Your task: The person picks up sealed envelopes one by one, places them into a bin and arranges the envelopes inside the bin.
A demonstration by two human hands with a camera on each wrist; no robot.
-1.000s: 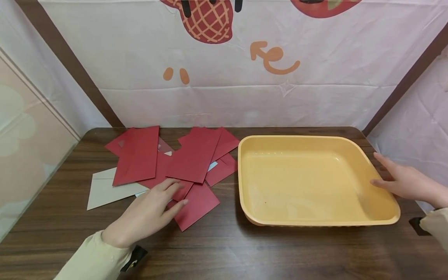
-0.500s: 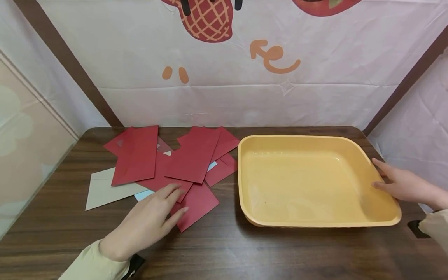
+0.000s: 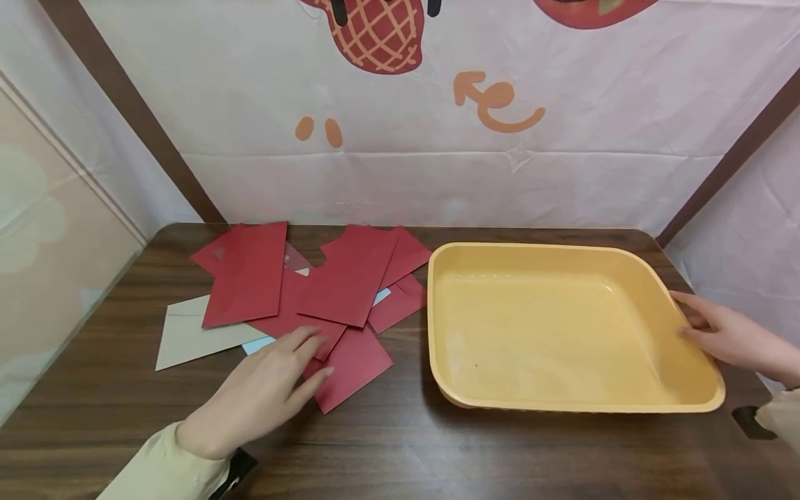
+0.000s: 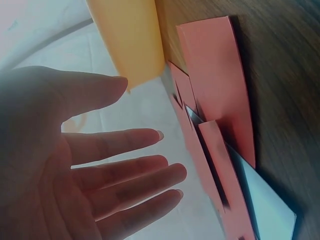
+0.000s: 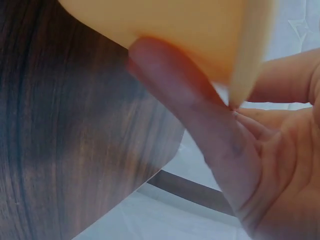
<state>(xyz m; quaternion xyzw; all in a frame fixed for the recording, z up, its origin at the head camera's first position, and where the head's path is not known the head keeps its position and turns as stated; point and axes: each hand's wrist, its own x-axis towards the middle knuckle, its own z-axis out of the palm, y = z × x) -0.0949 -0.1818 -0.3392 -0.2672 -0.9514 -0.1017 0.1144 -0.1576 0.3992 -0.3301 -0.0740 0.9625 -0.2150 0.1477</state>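
In the head view my left hand point(image 3: 256, 392) is held over the near edge of a pile of red envelopes point(image 3: 350, 274), fingers slightly bent and apart. Nothing is in its grasp; the left wrist view shows the palm and spread fingers point(image 4: 135, 172) above the red envelopes point(image 4: 220, 85). A beige envelope point(image 3: 194, 337) and a pale blue one point(image 3: 255, 344) stick out from under the red ones. At the far right my right hand point(image 3: 737, 337) pinches the rim of a yellow plastic tray point(image 3: 537, 406), thumb point(image 5: 175, 80) on one side of the wall and fingers on the other.
The brown wooden table point(image 3: 387, 451) ends at the back against a white printed cloth point(image 3: 387, 184). More cloth hangs at both sides. The tray's left side stands close to the rightmost red envelopes point(image 3: 400, 302).
My right hand has come a little nearer to me, and the tray's right end has swung slightly the same way. The left hand stays nearly still over the envelopes, having drawn back slightly.
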